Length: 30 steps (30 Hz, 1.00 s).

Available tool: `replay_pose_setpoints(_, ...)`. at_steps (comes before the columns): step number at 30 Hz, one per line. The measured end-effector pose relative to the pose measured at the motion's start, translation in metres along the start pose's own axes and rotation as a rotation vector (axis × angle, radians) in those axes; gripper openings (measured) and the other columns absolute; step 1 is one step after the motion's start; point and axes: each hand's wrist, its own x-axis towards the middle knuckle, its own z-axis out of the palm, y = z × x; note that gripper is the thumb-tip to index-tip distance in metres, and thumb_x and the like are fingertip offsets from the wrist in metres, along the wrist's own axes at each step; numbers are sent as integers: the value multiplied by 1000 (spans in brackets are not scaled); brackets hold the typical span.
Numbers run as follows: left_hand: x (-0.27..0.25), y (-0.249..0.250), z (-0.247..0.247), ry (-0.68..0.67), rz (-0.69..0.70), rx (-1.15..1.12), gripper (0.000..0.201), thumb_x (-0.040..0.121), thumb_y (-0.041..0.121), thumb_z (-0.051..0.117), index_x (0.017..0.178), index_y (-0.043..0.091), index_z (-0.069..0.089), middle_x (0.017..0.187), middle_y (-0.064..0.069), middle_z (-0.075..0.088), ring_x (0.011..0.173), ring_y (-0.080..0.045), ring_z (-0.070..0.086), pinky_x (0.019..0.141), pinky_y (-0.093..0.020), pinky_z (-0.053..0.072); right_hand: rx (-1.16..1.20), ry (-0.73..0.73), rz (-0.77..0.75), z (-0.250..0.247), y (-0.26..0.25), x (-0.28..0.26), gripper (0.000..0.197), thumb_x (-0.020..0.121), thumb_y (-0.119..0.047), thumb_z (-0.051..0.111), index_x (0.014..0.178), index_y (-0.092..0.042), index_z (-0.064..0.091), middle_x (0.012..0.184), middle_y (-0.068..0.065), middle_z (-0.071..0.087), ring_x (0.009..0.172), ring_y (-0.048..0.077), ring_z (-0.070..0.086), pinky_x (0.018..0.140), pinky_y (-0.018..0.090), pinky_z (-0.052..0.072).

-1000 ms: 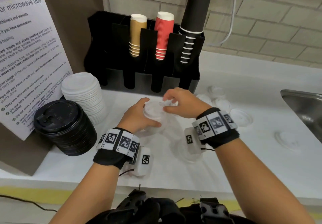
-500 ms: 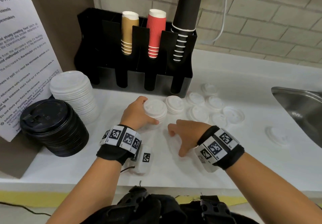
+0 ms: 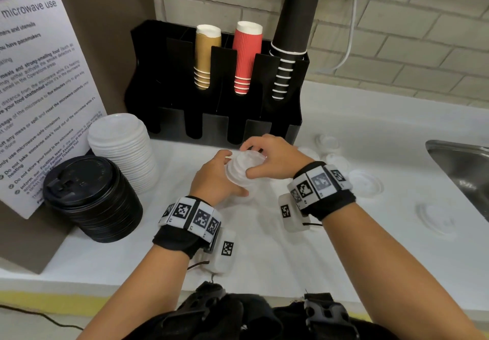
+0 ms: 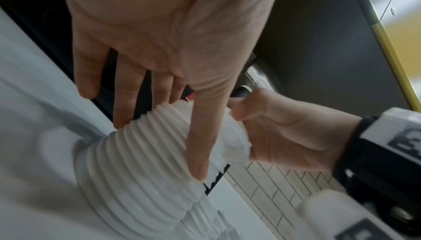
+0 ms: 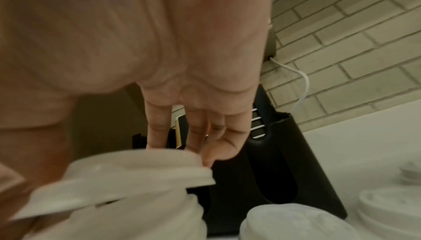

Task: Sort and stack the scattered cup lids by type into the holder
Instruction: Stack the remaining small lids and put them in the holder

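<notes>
A: What's on the counter (image 3: 277,255)?
B: White top. Black holder (image 3: 211,128) at the back by the wall. Left: stack of white lids (image 3: 124,149), touching a black lid stack (image 3: 92,199) in front of it. A sign (image 3: 39,101) stands at the left edge.
A: Right side?
B: Loose white lids: one (image 3: 436,218) alone near the sink (image 3: 463,165), one (image 3: 366,182) just past the right wrist, a few more (image 3: 328,141) nearer the holder. The sink is set into the counter's right end.

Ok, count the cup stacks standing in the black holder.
3: tan stack left, red stack middle, tall black stack right. Its dark leftmost slots could hide more.
</notes>
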Motion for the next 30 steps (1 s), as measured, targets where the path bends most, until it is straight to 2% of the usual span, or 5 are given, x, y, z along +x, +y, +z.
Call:
replay_pose_setpoints(7,0,4,-3,-24,-27,13,114,62,17,91,150,18,19,131,2,58,118,-26,55,99,-41,46,-71,-11,-47,12,-7,9,58,68,-27,79,122,-25,59,114,3,52,103,18,50,85,26,43)
replay_pose_setpoints(16,2,2,-5,-44,31,-11,82,58,23,91,130,26,51,114,6,63,107,-20,59,93,-40,51,26,-12,-80,11,6,8,55,70,-31,82,120,-27,59,118,1,54,105,16,51,92,29,45)
replay_pose_setpoints(20,5,-1,-3,-33,28,7,81,58,24,92,128,25,51,117,8,58,112,-19,53,95,-33,45,51,157,170,-9,34,15,46,88,-36,66,129,-18,55,128,7,55,117,21,53,96,26,41)
replay_pose_setpoints(25,7,-2,0,-36,23,13,77,57,22,92,123,27,52,113,10,59,108,-18,54,90,-31,44,-244,-129,331,-7,51,22,74,81,-34,73,144,-22,38,143,9,44,131,26,42,106,33,35)
replay_pose_setpoints(30,6,-4,0,-30,24,1,75,57,22,92,121,28,52,110,12,58,105,-17,53,86,-29,43,-243,-116,318,-1,50,27,68,77,-30,77,137,-23,46,130,7,54,114,25,55,86,29,44)
